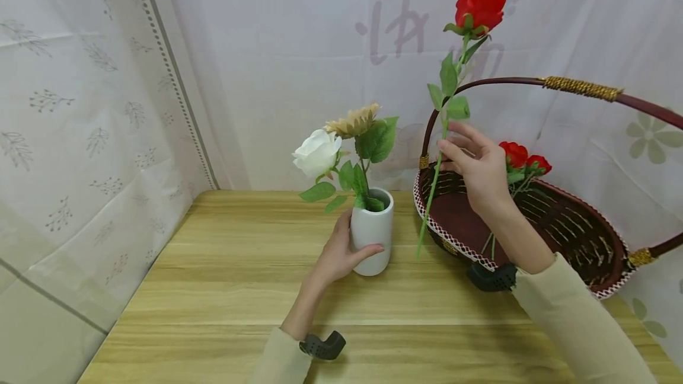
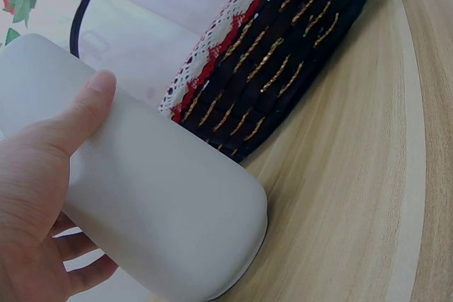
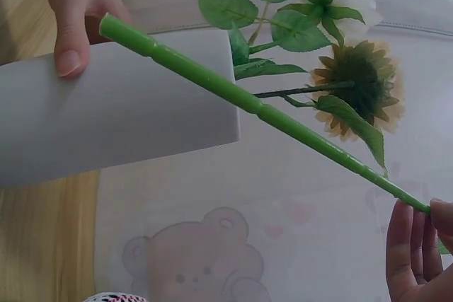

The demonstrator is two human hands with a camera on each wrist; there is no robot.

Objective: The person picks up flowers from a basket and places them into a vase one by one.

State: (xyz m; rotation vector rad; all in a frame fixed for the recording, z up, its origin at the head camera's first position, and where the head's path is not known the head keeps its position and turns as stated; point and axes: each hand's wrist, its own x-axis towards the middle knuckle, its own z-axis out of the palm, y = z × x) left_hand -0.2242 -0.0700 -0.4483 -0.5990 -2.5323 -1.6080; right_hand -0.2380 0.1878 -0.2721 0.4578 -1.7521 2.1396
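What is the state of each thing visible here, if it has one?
Vase: upright
White flower: in vase, leaning left
Yellow flower: in vase
Left hand: gripping vase
Held rose: in air, tilted
Right hand: pinching held rose
Basket: standing, handle up
Other roses: in basket

Pale cloth (image 1: 256,76) hanging right across the back, grey sprigs (image 1: 50,101) scattered over the left-hand drape (image 1: 80,159), a dotted stripe (image 1: 175,73) slanting down between them, and there, a faint bear print (image 3: 198,259), wood-grain tabletop (image 1: 213,289) below, soft light throughout
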